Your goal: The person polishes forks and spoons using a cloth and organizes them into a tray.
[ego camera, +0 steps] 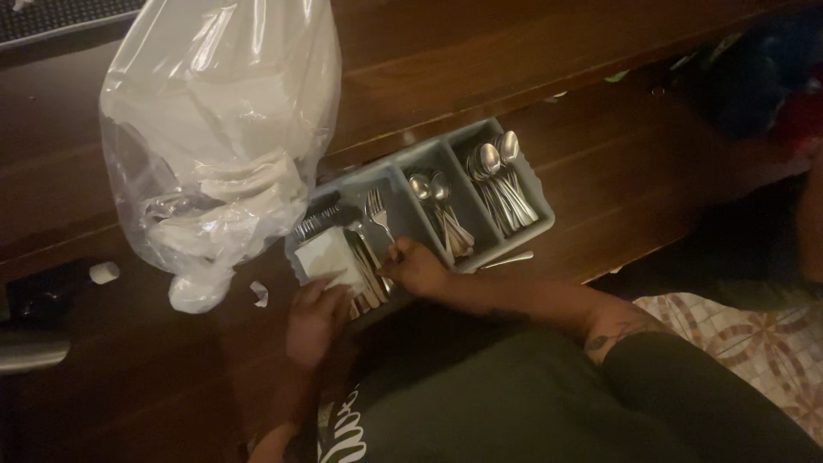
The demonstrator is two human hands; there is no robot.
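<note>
A clear plastic bag (219, 129) of white napkins stands on the dark wooden surface (600, 171). Beside it, the left hand (315, 319) pinches a white napkin (324, 255) at the grey cutlery tray (540, 225). The right hand (417, 267), its grip closed, holds a fork (377, 214) over the tray. 2 compartments further right hold spoons (497, 180).

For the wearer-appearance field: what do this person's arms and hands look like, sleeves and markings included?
Both hands are bare: no gloves, and no rings or watch that I can make out. The right hand leads to a bare forearm with a dark tattoo near the elbow, then a dark green sleeve. The left hand has a bare wrist; its arm runs out of frame.
</note>
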